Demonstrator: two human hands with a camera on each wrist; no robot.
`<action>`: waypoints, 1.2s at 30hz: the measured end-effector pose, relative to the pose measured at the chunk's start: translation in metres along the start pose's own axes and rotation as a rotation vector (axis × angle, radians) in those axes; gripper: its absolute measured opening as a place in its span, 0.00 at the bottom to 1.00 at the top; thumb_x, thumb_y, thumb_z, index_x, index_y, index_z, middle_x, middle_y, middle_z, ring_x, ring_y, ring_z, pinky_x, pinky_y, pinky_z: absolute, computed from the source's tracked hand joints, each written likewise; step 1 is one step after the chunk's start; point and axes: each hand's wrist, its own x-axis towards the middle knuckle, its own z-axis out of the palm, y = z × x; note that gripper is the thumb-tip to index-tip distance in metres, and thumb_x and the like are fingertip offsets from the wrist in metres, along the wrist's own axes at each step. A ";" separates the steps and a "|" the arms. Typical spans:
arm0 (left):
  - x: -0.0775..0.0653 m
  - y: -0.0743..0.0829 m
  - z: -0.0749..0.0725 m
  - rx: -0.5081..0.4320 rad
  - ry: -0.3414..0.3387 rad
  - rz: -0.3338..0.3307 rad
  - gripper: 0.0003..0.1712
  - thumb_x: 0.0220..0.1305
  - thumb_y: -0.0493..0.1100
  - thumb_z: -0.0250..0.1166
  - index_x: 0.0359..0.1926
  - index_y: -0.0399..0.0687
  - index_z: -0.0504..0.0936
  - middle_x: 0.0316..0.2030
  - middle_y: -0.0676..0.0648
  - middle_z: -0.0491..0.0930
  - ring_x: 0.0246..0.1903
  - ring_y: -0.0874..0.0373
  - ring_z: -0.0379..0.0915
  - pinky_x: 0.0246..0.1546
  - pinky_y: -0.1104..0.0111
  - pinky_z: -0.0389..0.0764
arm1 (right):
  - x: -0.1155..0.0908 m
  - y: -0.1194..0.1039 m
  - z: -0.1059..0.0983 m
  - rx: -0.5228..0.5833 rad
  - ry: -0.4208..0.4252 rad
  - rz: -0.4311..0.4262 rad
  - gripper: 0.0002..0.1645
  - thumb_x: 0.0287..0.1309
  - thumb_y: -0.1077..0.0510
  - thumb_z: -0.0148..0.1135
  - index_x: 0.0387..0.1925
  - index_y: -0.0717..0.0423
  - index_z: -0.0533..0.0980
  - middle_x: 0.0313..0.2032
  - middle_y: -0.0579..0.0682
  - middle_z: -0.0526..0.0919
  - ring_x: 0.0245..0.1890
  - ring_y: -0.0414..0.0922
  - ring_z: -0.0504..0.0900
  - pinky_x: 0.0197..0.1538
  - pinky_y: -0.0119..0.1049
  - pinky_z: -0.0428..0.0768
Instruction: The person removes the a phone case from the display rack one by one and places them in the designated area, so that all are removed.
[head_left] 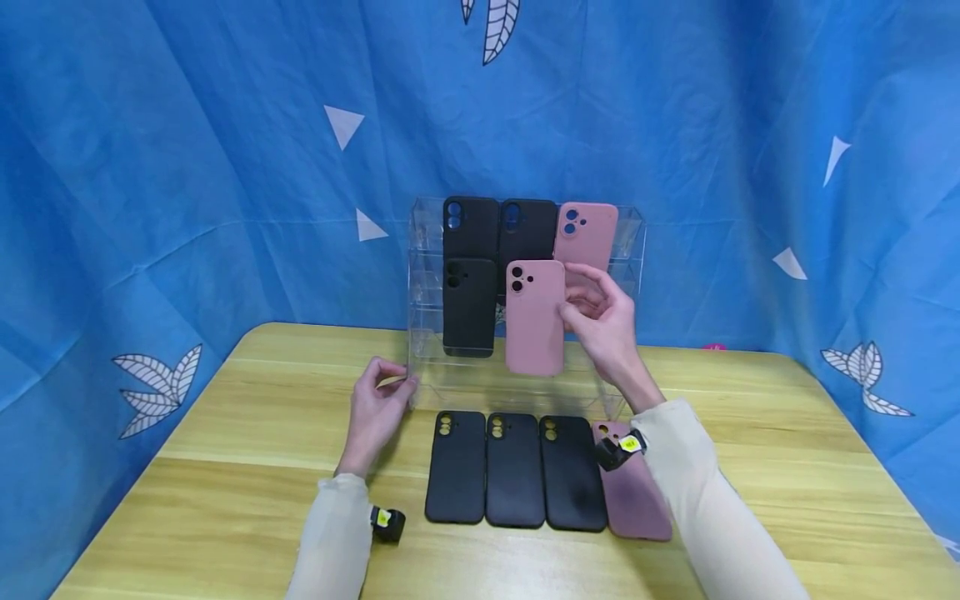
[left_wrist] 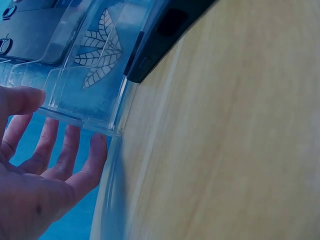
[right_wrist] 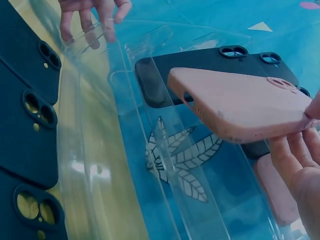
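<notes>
Right hand point(head_left: 603, 321) pinches 1 pink case point(head_left: 535, 321) by its side, before the clear rack point(head_left: 461, 385); left hand point(head_left: 378, 408) grips the rack's left edge. Likely trouble: 1-sided pinch (tilt, then drop).

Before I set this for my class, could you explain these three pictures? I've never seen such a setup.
There is no robot here, just a person's two bare hands. The widest picture comes from a camera on the head, looking forward and down. The other two come from small wrist cameras: one watches the left hand, the other the right hand.

On the table lie three black cases and a pink one in a row. Behind them stands a clear rack bearing three more black ones and one more pink.

The left hand grips the rack near its lower left corner. The right hand holds a pink phone case before the rack.
</notes>
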 end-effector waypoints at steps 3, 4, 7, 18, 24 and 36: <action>0.000 0.000 0.000 0.003 -0.001 0.001 0.11 0.66 0.35 0.66 0.46 0.39 0.75 0.53 0.37 0.78 0.56 0.41 0.81 0.56 0.56 0.84 | -0.005 0.002 -0.004 0.022 -0.010 0.019 0.31 0.58 0.76 0.59 0.63 0.56 0.74 0.32 0.41 0.86 0.25 0.35 0.83 0.29 0.27 0.84; -0.001 0.000 0.000 0.004 0.000 0.001 0.11 0.67 0.35 0.66 0.46 0.39 0.75 0.53 0.37 0.78 0.56 0.41 0.81 0.55 0.57 0.85 | -0.006 0.002 -0.005 0.026 -0.013 0.025 0.32 0.58 0.76 0.58 0.63 0.55 0.75 0.32 0.41 0.86 0.24 0.35 0.83 0.29 0.27 0.84; -0.001 -0.001 0.000 0.006 0.000 0.002 0.11 0.67 0.35 0.66 0.46 0.39 0.75 0.53 0.37 0.79 0.56 0.41 0.81 0.50 0.63 0.85 | -0.011 0.002 -0.010 0.046 -0.021 0.042 0.31 0.59 0.76 0.59 0.62 0.54 0.75 0.32 0.42 0.85 0.23 0.35 0.82 0.28 0.28 0.84; -0.001 0.000 0.001 0.009 0.002 -0.006 0.11 0.67 0.35 0.66 0.46 0.39 0.75 0.53 0.37 0.79 0.56 0.41 0.81 0.50 0.64 0.85 | -0.029 0.001 -0.027 0.032 -0.020 0.079 0.31 0.60 0.75 0.62 0.63 0.54 0.75 0.33 0.41 0.86 0.28 0.34 0.86 0.29 0.29 0.87; 0.000 0.000 0.001 -0.027 -0.012 -0.017 0.12 0.66 0.33 0.66 0.47 0.37 0.74 0.55 0.37 0.78 0.56 0.40 0.81 0.42 0.70 0.86 | -0.039 0.000 -0.038 -0.002 -0.029 0.099 0.30 0.61 0.73 0.63 0.64 0.55 0.74 0.34 0.41 0.86 0.27 0.35 0.86 0.30 0.29 0.87; 0.000 0.000 0.000 -0.042 -0.019 -0.026 0.11 0.66 0.33 0.65 0.47 0.37 0.74 0.55 0.37 0.78 0.56 0.41 0.81 0.40 0.64 0.88 | -0.061 0.002 -0.056 -0.002 -0.049 0.128 0.30 0.63 0.73 0.62 0.65 0.56 0.73 0.35 0.41 0.86 0.24 0.36 0.83 0.29 0.30 0.86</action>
